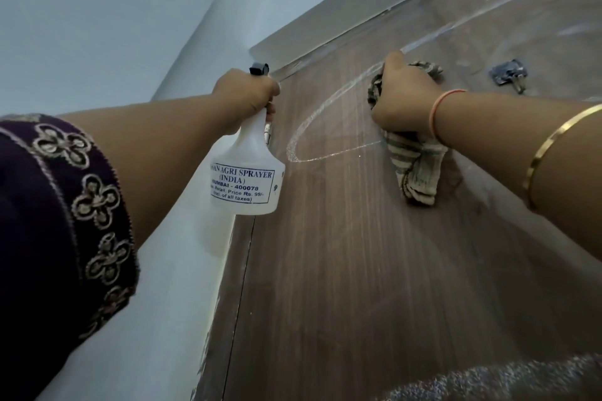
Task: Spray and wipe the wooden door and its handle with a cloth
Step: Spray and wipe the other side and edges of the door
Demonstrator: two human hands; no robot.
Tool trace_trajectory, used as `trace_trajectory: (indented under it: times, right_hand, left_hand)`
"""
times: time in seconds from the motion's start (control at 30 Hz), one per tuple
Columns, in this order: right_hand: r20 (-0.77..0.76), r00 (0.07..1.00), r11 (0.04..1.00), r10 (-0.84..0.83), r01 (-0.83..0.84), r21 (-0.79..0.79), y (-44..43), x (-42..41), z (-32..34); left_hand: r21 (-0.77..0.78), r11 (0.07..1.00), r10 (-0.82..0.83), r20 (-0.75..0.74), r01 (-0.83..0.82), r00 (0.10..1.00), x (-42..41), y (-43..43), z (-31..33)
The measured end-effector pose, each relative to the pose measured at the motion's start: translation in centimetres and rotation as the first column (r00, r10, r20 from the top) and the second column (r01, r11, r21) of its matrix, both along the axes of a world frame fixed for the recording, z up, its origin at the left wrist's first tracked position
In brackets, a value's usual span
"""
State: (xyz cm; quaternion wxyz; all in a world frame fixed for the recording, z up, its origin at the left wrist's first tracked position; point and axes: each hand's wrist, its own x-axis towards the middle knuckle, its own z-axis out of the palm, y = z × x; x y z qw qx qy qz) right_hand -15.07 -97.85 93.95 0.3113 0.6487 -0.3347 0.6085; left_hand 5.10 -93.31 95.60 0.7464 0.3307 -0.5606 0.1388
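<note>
The brown wooden door (358,270) fills the right half of the view, seen from below near its top edge. My right hand (402,101) grips a striped beige cloth (418,172) and presses it flat against the door's upper part. A wet, whitish oval streak (294,148) curves across the wood to the left of the cloth. My left hand (246,98) holds a translucent white spray bottle (247,182) by its neck, close to the door's left edge, with its dark nozzle (259,68) pointing up. The door handle is not in view.
A small metal hook or latch plate (508,75) is fixed to the door right of the cloth. The pale wall (97,26) and white door frame (182,270) run along the left. More smeared streaks cross the door at upper right.
</note>
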Motion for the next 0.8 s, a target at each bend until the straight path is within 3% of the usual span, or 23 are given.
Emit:
trace_trajectory:
  times: [0.23, 0.33, 0.47, 0.63, 0.8]
  right_hand:
    - [0.023, 0.999, 0.999, 0.024, -0.024, -0.028, -0.1, 0.2, -0.8]
    - [0.016, 1.000, 1.000, 0.015, -0.014, -0.017, 0.0, 0.3, -1.1]
    - [0.005, 1.000, 1.000, 0.009, -0.009, -0.011, 0.0, 0.3, -1.1]
    - [0.019, 1.000, 1.000, 0.007, -0.007, -0.016, 0.2, 0.2, -1.7]
    - [0.030, 1.000, 1.000, 0.007, -0.007, -0.009, 0.3, 0.1, -1.9]
  left_hand:
    - [-0.104, 0.987, -0.115, 0.101, 0.125, 0.988, 0.4, -0.5, 0.8]
    - [-0.040, 0.966, -0.247, 0.171, 0.257, 0.954, 0.1, -0.2, 1.0]
    - [-0.026, 0.956, -0.282, 0.207, 0.294, 0.937, -1.4, -0.1, 0.8]
    - [0.180, 0.912, -0.406, 0.259, 0.369, 0.877, -2.3, 0.1, 0.6]
    - [0.040, 0.880, -0.469, 0.240, 0.474, 0.850, -3.7, -0.8, 0.5]
